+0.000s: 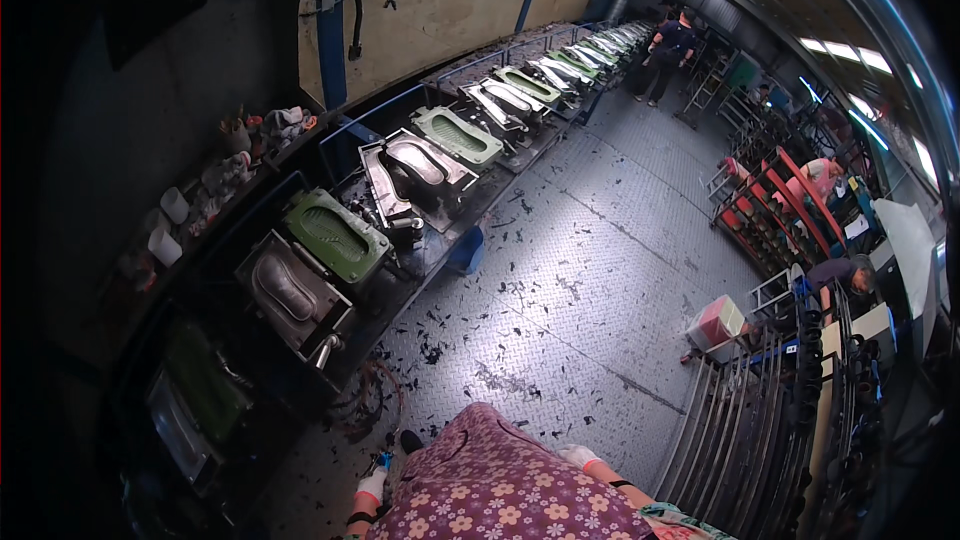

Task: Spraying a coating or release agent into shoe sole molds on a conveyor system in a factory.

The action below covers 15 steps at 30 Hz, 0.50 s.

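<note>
My left hand, in a whitish glove, hangs low at my left side. It is closed on a small blue-handled tool whose kind is too small to make out. My right hand, also gloved, is beside the flowered apron at my right, partly covered by it; its fingers do not show clearly. Left of me, the nearest opened shoe-sole mould has a bare metal half and a green half. Neither hand touches it.
More opened moulds line the long bench into the distance. Dark scraps litter the metal floor; a blue bin stands by the bench. Racks, a red-and-white container and workers are at right. Another person stands far ahead.
</note>
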### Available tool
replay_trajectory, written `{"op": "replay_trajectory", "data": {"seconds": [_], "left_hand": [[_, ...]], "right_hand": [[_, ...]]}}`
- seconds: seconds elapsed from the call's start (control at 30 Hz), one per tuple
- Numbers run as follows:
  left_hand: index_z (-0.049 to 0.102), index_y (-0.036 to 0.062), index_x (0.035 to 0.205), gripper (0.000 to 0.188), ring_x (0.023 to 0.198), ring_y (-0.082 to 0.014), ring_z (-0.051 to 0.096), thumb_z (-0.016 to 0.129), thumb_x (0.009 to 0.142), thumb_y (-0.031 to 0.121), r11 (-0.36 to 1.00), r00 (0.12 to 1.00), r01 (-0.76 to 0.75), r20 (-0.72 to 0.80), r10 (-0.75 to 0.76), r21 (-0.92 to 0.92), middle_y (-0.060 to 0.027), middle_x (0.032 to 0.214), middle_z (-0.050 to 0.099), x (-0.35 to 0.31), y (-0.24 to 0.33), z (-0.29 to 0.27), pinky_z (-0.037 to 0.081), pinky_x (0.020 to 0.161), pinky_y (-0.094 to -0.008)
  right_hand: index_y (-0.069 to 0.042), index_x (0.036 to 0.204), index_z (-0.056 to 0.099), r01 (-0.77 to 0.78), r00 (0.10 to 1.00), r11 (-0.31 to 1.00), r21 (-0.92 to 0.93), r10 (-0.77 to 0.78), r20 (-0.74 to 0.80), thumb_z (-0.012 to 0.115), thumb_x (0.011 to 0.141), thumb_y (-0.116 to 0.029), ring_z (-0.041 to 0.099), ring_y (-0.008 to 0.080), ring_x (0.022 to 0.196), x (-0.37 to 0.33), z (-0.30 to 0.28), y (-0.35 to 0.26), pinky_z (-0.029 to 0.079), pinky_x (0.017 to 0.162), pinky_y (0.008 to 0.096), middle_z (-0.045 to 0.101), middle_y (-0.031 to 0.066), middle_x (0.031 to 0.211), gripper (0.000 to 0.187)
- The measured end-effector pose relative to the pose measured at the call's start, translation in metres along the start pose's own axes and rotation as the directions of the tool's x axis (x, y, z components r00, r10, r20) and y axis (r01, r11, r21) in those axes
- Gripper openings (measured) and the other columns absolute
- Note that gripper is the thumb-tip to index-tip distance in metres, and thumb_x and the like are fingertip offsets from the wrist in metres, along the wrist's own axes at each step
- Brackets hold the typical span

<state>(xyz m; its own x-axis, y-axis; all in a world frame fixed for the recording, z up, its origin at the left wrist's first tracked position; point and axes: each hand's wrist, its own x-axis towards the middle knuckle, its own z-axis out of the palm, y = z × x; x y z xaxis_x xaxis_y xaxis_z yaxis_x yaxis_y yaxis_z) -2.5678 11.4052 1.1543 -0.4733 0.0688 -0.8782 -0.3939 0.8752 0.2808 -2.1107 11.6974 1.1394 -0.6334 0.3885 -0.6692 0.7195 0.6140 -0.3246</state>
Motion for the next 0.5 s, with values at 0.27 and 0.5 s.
{"op": "replay_trajectory", "data": {"seconds": [0.27, 0.5], "left_hand": [[0.071, 0.0078, 0.081, 0.047, 0.052, -0.0215, 0.058, 0.072, 0.090, 0.054, 0.999, 0.999, 0.037, -0.017, -0.037, 0.019, -0.0077, 0.068, 0.067, -0.001, 0.022, 0.020, 0.045, 0.050, -0.0377], [0.073, 0.0065, 0.083, 0.048, 0.056, -0.0211, 0.061, 0.072, 0.090, 0.054, 0.998, 0.998, 0.055, -0.013, -0.055, 0.017, -0.0081, 0.071, 0.069, -0.009, 0.049, 0.040, 0.046, 0.053, -0.0375]], "right_hand": [[-0.007, 0.108, 0.071, -0.021, 1.000, 0.998, 0.052, 0.021, 0.001, 0.054, 0.093, -0.017, 0.063, 0.0372, 0.121, 0.000, -0.023, 0.022, 0.051, 0.102, 0.0431, 0.068, 0.0196, 0.125, 0.025], [-0.008, 0.107, 0.072, 0.013, 0.999, 0.997, 0.075, -0.009, -0.046, 0.054, 0.093, -0.018, 0.063, 0.0368, 0.121, 0.013, -0.023, 0.060, 0.051, 0.102, 0.0431, 0.068, 0.0189, 0.125, 0.025]]}}
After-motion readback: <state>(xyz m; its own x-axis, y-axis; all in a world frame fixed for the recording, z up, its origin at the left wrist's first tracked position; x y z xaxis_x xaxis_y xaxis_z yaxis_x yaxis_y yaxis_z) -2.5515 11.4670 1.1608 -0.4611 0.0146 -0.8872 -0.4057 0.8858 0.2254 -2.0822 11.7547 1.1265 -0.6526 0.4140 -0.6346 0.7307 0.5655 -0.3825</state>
